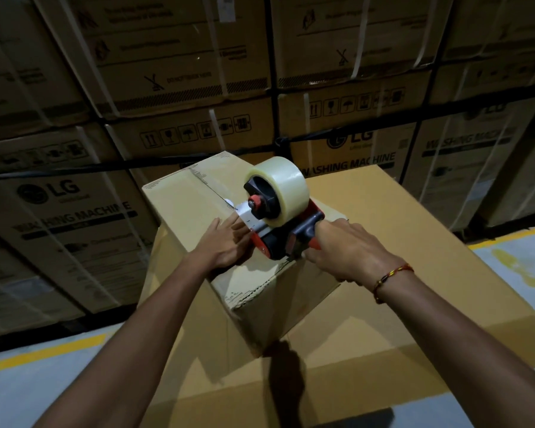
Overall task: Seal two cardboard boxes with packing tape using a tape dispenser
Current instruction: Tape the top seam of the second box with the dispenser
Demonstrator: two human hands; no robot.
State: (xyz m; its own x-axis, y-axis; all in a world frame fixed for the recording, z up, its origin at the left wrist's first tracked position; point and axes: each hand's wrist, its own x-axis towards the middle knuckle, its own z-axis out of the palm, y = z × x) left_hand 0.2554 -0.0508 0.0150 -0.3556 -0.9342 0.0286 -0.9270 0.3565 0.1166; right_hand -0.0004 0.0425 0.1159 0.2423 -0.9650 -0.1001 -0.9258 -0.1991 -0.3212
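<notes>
On the left, the left hand (226, 244) lies flat with straight fingers on the top of the smaller plain brown cardboard box (179, 199), pressing just beside the middle seam (210, 186) near the box's close edge. To its right, touching that top, the red-and-black plastic tape dispenser (272, 242) carries a fat roll of clear packing tape (286, 180). The right hand (343, 250), a red-and-yellow thread band (389, 278) at its wrist, is curled round the dispenser's handle. The two hands are apart, one on either side of the tool. The smaller box stands on a larger plain brown cardboard box (430, 273), which rests on the grey floor (28, 396). By my reading the job is at an early stage: the dispenser sits at the near end of the seam, and the dark seam line beyond it looks bare, so most of this first run is left. Whether the larger box is already sealed I cannot tell, as its top seam is hidden. By count: two hands, one dispenser, one roll, two plain boxes. Behind stands a wall of many strapped printed washing-machine cartons (74, 196).
</notes>
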